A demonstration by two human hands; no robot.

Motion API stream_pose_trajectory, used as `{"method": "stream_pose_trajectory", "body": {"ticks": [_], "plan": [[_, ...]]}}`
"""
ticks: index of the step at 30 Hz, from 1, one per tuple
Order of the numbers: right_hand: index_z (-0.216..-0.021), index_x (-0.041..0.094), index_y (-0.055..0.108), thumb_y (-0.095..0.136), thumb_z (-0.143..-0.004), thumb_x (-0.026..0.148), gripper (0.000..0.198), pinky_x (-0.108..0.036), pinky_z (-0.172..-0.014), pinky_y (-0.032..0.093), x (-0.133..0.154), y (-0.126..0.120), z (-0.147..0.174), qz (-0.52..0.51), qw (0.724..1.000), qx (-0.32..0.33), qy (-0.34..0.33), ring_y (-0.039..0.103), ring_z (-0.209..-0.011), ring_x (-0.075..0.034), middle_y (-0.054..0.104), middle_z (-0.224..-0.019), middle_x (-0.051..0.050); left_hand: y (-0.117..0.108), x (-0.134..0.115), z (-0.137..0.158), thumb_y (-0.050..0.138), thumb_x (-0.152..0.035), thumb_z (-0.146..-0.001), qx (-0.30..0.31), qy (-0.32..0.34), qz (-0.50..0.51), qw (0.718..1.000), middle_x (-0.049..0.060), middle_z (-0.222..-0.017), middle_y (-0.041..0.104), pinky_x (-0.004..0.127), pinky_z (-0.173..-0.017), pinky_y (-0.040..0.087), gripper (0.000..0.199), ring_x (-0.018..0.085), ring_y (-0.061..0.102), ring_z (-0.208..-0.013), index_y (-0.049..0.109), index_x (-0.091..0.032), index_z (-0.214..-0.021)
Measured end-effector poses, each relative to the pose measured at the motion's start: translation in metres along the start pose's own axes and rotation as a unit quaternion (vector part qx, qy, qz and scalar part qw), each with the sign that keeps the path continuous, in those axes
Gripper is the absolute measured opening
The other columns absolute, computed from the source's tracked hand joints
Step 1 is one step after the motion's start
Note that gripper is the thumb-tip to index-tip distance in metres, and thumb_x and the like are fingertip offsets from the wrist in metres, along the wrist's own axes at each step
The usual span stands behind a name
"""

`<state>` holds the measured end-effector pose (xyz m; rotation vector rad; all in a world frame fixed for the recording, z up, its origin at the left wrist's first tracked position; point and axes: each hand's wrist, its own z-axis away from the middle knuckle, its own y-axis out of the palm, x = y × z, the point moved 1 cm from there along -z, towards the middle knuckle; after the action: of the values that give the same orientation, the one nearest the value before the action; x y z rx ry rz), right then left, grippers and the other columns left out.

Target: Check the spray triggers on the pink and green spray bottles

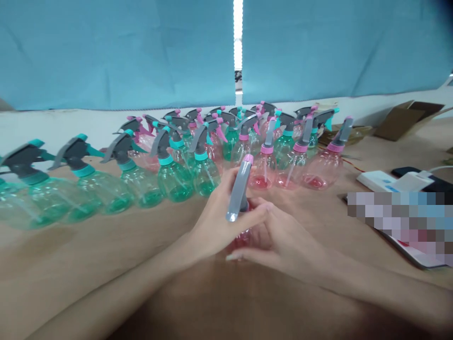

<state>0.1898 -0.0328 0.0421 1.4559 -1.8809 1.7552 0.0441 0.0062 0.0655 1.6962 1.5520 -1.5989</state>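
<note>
Close in front of me is a pink spray bottle (239,189) with a grey trigger head and a pink nozzle tip, held between both hands. My left hand (219,219) wraps round the neck just under the spray head, its thumb reaching across toward the right. Lower down, my right hand (279,236) grips the clear pink body, thumb along the near side. Most of the bottle's body is hidden behind my fingers. Just beyond stand several pink spray bottles (262,172), and to the left is a row of green spray bottles (177,182).
More green and pink bottles crowd the back of the brown table (134,255). On the right lie a white power adapter (412,182), a dark phone-like object (444,182) and a partly pixelated tablet-like item (417,255). An open cardboard box (406,120) stands behind; blue curtains (116,52) hang beyond.
</note>
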Motion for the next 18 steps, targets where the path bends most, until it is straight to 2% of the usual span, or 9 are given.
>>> {"method": "stream_pose_trajectory", "body": {"ticks": [3, 6, 7, 9, 11, 12, 15, 18], "plan": [[-0.127, 0.031, 0.041, 0.066, -0.083, 0.038, 0.051, -0.03, -0.071, 0.056, 0.006, 0.004, -0.004, -0.032, 0.999, -0.024, 0.005, 0.067, -0.09, -0.02, 0.063, -0.117, -0.001, -0.005, -0.004, 0.005, 0.069, -0.035, -0.082, 0.015, -0.022, -0.001, 1.0, 0.007, -0.12, 0.058, 0.04, -0.084, 0.053, 0.06, 0.022, 0.063, -0.095, 0.039, -0.026, -0.132], [-0.119, 0.028, 0.046, 0.066, -0.082, 0.034, 0.043, -0.035, -0.069, 0.056, 0.005, 0.001, -0.007, 0.048, 0.998, -0.051, -0.008, 0.067, -0.088, -0.025, 0.067, -0.104, -0.003, -0.011, 0.002, 0.016, 0.076, -0.036, -0.075, 0.006, -0.044, 0.012, 0.999, 0.009, -0.14, 0.046, 0.044, -0.095, 0.049, 0.082, 0.027, 0.056, -0.114, 0.028, -0.029, -0.141], [-0.116, 0.026, 0.048, 0.066, -0.082, 0.033, 0.039, -0.036, -0.069, 0.055, 0.002, 0.0, -0.009, 0.078, 0.995, -0.058, -0.008, 0.067, -0.088, -0.026, 0.067, -0.101, -0.004, -0.013, 0.007, 0.022, 0.075, -0.036, -0.076, -0.01, -0.047, 0.011, 0.999, 0.009, -0.142, 0.044, 0.046, -0.101, 0.045, 0.079, 0.029, 0.051, -0.122, 0.03, -0.029, -0.141], [-0.11, 0.023, 0.05, 0.064, -0.083, 0.037, 0.033, -0.039, -0.068, 0.054, -0.011, -0.003, -0.016, 0.126, 0.989, -0.079, -0.014, 0.066, -0.085, -0.027, 0.067, -0.097, -0.006, -0.017, 0.024, 0.036, 0.065, -0.039, -0.085, -0.048, -0.067, 0.011, 0.997, 0.007, -0.145, 0.043, 0.049, -0.111, 0.034, 0.059, 0.028, 0.039, -0.134, 0.037, -0.028, -0.136], [-0.107, 0.022, 0.051, 0.065, -0.082, 0.048, 0.038, -0.044, -0.074, 0.052, -0.027, -0.006, -0.026, 0.163, 0.982, -0.099, 0.001, 0.065, -0.092, -0.03, 0.066, -0.102, -0.009, -0.021, 0.043, 0.05, 0.053, -0.037, -0.092, -0.095, -0.07, -0.022, 0.993, 0.008, -0.135, 0.05, 0.051, -0.113, 0.03, 0.038, 0.027, 0.043, -0.131, 0.045, -0.024, -0.126], [-0.105, 0.022, 0.052, 0.066, -0.081, 0.051, 0.041, -0.046, -0.077, 0.051, -0.035, -0.007, -0.033, 0.19, 0.977, -0.096, 0.006, 0.064, -0.094, -0.031, 0.065, -0.103, -0.01, -0.023, 0.053, 0.056, 0.053, -0.034, -0.091, -0.105, -0.067, -0.067, 0.99, 0.009, -0.131, 0.052, 0.051, -0.111, 0.032, 0.034, 0.027, 0.046, -0.127, 0.047, -0.023, -0.122], [-0.104, 0.017, 0.055, 0.071, -0.077, 0.048, 0.044, -0.044, -0.087, 0.048, -0.05, -0.012, -0.054, 0.267, 0.957, -0.115, 0.009, 0.058, -0.106, -0.033, 0.063, -0.111, -0.015, -0.026, 0.073, 0.066, 0.057, -0.021, -0.086, -0.041, -0.035, -0.233, 0.971, 0.009, -0.125, 0.053, 0.049, -0.105, 0.038, 0.033, 0.026, 0.05, -0.12, 0.051, -0.021, -0.118], [-0.094, 0.016, 0.057, 0.072, -0.078, 0.045, 0.037, -0.042, -0.083, 0.048, -0.053, -0.017, -0.074, 0.306, 0.945, -0.112, 0.034, 0.058, -0.102, -0.032, 0.064, -0.105, -0.015, -0.024, 0.079, 0.068, 0.056, -0.018, -0.086, 0.024, -0.016, -0.315, 0.949, 0.011, -0.126, 0.054, 0.048, -0.101, 0.042, 0.035, 0.027, 0.051, -0.119, 0.052, -0.019, -0.12]]}}
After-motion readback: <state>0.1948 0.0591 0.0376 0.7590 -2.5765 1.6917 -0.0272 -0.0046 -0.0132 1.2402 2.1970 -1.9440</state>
